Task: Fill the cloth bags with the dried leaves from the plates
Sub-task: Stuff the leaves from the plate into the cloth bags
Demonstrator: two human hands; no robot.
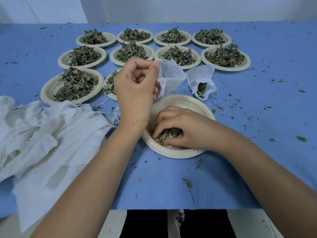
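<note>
Fingers (159,127) of right hand (181,129) curled round a light, brittle clump of dried leaves (167,134) in the near plate (180,98); above its far rim, left hand (137,85) pinches the limp cloth bag (169,78) by its edge, likely the best hold.

Ten pale plates (62,62) stand in three rows at the back of the blue worktop (171,182), each with a heap of dried leaves (84,55), and one more plate (173,153) near the front has only a few leaves left. A pile of white cloth bags (42,134) lies on the left, and one small bag (200,73) with leaves inside lies just right of the middle. Little bits of leaf (301,139) lie all over.
</note>
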